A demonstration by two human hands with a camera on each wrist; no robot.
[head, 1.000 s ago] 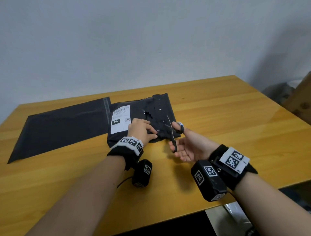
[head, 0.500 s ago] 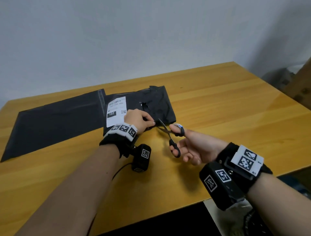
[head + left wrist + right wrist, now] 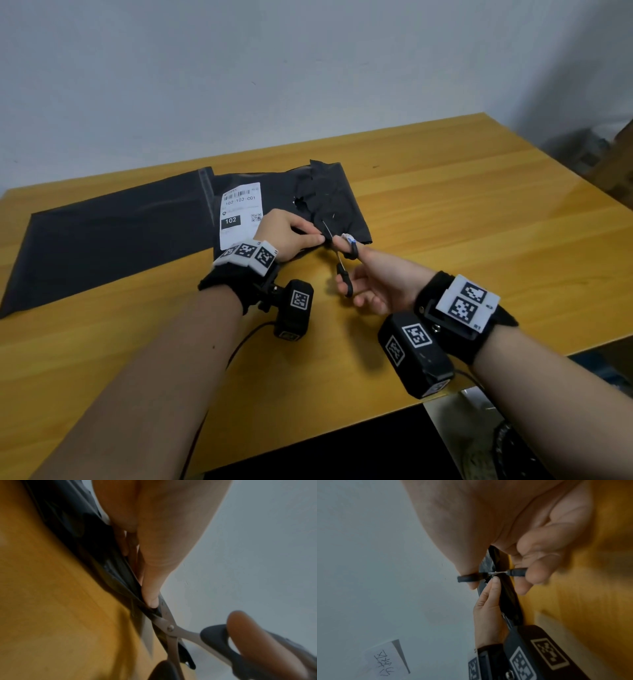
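A black plastic mailer parcel [image 3: 346,212] with a white shipping label [image 3: 240,212] lies on the wooden table [image 3: 479,219]. My left hand [image 3: 291,236] pinches the parcel's near edge [image 3: 120,573] between thumb and fingers. My right hand [image 3: 373,284] holds black-handled scissors [image 3: 342,270], thumb through the upper loop and fingers through the lower. The blades [image 3: 164,616] straddle the parcel's edge just beside my left thumb [image 3: 150,596]. In the right wrist view the scissor handles [image 3: 467,578] show edge-on in front of the black parcel [image 3: 508,599].
A flat empty black mailer bag [image 3: 102,236] lies to the left of the parcel, partly under it. Cardboard boxes [image 3: 616,157] stand off the table's right side. A wall rises behind the table. A paper note [image 3: 387,660] appears in the right wrist view.
The scissors have closed in on the parcel's near edge, their blades now straddling it by my left thumb. My left hand keeps its pinch. The head view has shifted slightly.
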